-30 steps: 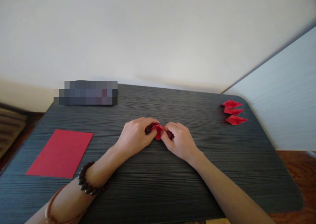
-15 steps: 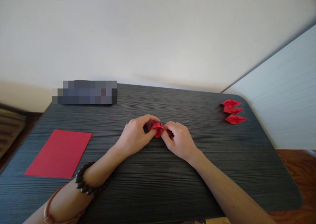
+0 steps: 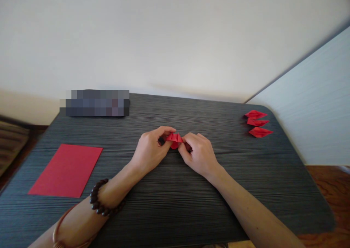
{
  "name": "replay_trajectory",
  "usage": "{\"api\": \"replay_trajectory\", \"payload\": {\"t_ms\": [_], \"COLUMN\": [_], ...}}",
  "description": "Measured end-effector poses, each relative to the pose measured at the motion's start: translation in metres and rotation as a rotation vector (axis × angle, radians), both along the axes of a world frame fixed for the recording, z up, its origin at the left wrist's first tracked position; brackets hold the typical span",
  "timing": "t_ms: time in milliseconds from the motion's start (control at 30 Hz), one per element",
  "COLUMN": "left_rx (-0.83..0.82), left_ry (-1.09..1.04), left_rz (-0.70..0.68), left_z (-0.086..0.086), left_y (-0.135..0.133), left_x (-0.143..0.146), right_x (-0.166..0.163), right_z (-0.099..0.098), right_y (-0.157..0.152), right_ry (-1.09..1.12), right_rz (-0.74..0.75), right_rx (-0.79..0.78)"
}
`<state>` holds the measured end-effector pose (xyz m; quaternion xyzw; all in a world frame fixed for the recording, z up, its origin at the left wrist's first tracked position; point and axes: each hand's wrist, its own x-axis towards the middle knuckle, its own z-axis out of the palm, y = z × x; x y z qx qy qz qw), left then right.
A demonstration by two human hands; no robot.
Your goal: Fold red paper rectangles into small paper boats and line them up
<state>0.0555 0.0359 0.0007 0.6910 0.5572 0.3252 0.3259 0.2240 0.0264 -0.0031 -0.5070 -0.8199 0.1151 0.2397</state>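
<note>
Between my two hands is a small folded piece of red paper point(image 3: 174, 138), with creased flaps along its top and a rounded part below. My left hand point(image 3: 151, 145) pinches its left end between thumb and fingers. At its right end, my right hand point(image 3: 198, 150) pinches it too, with the fingers curled in. Parts of the paper are hidden behind the fingertips. A dark beaded bracelet point(image 3: 95, 200) and a copper-coloured bangle point(image 3: 56, 231) are on the left forearm.
A red square paper stack or sheet point(image 3: 67, 170) lies at left on the dark table point(image 3: 169, 208). Three folded red paper shapes point(image 3: 260, 132) rest at the far right. A blurred-out object point(image 3: 95, 104) sits at the back left, by the wall point(image 3: 175, 36).
The folded paper has tilted, so its creased upper flaps show more and the rounded part below shows less. Both hands keep their pinch, and the left forearm has shifted slightly right.
</note>
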Motion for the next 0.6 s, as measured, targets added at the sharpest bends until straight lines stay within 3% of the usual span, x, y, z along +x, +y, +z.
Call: {"api": "replay_trajectory", "payload": {"t_ms": [100,300,467,600], "left_rx": [-0.099,-0.485,-0.576,-0.583], "left_ry": [-0.135,-0.566,-0.641,-0.637], "left_rz": [-0.032,-0.157,-0.177,-0.178], "left_z": [0.0011,0.0072,0.0082,0.0065], "left_y": [0.0011,0.0054,0.0079,0.0076], "left_x": [0.0008,-0.0015,-0.0056,-0.0053], "right_x": [0.0007,0.0039,0.0049,0.0051], "right_z": [-0.0008,-0.0022,-0.0033,-0.0064], "right_y": [-0.0001,0.0020,0.0024,0.0018], "right_ry": [0.019,0.000,0.021,0.220], "right_rz": [-0.020,-0.059,-0.073,-0.079], "right_rx": [-0.004,0.066,0.069,-0.021]}}
